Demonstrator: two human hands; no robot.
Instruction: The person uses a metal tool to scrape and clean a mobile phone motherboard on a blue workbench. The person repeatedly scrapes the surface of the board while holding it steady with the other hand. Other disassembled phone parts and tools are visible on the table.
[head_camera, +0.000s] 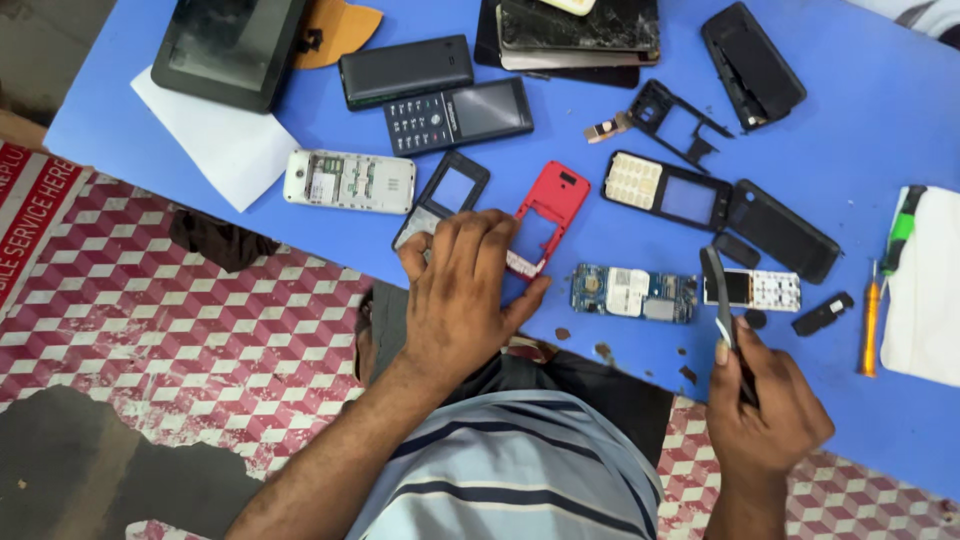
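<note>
On blue table (850, 120): left hand (460, 290) pressed flat on red phone frame (545, 215); right hand (765, 400) clenched around tweezers (718, 290). Circuit board (633, 293) right of frame, bare; phones lie dismantled, none reassembled.

The red phone cover (548, 212) lies flat on the blue table (860, 120), an empty frame with open window cutouts, its lower end under the fingers of the left hand (460, 295). The right hand (765, 405) grips dark tweezers (718, 295), tilted up, tips over the table near a blue circuit board (633, 293).
</note>
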